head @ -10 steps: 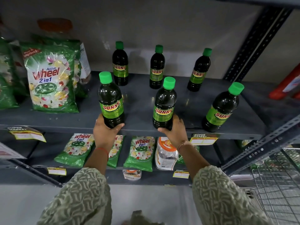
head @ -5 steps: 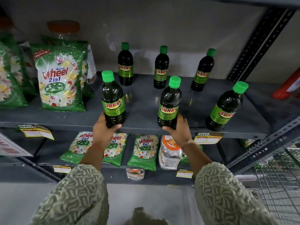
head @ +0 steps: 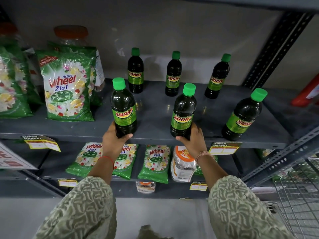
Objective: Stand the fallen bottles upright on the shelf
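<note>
Several dark Sunny bottles with green caps stand upright on the grey shelf point(head: 155, 107). My left hand point(head: 113, 141) grips the base of the front left bottle point(head: 123, 107). My right hand point(head: 194, 140) grips the base of the front middle bottle point(head: 183, 111). A third front bottle point(head: 241, 116) stands free at the right. Three more stand in the back row: the back left bottle point(head: 135, 71), the back middle bottle point(head: 173, 75) and the back right bottle point(head: 217, 77). No bottle lies on its side.
Green Wheel detergent bags point(head: 67, 87) stand at the shelf's left. More Wheel packets point(head: 155, 163) and a plastic jar point(head: 183, 163) lie on the lower shelf. A slotted metal upright point(head: 276, 49) stands at the right, a wire basket point(head: 300, 200) below it.
Both hands have stayed wrapped on the two front bottles, which remain upright. The view has shifted slightly, so everything sits a little further right in the frame.
</note>
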`<action>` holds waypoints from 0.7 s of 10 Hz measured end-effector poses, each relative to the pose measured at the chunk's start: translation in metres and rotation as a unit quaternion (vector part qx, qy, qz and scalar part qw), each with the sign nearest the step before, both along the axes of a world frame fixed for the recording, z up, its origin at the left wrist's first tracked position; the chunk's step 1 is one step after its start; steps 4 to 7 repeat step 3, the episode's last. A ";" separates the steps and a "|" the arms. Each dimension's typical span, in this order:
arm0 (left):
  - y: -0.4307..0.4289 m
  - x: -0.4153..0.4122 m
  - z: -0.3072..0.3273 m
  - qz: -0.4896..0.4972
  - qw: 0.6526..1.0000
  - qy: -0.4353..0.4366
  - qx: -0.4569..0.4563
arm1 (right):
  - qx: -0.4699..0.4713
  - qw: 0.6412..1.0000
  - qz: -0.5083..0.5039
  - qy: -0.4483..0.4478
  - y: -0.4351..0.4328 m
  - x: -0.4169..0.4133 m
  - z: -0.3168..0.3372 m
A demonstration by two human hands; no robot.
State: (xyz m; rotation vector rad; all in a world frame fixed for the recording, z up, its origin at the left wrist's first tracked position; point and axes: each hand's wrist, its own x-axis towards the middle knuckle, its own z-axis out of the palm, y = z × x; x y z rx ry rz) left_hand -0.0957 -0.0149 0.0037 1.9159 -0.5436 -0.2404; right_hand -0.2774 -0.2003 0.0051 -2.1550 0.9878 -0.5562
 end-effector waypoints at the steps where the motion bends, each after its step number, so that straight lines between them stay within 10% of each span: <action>1: 0.002 -0.004 0.001 0.000 1.000 0.012 -0.004 | 0.003 1.000 -0.003 -0.004 0.004 0.000 0.000; 7: 0.008 -0.012 0.011 -0.008 1.000 0.012 0.015 | 0.031 0.999 -0.003 -0.031 0.011 -0.009 0.010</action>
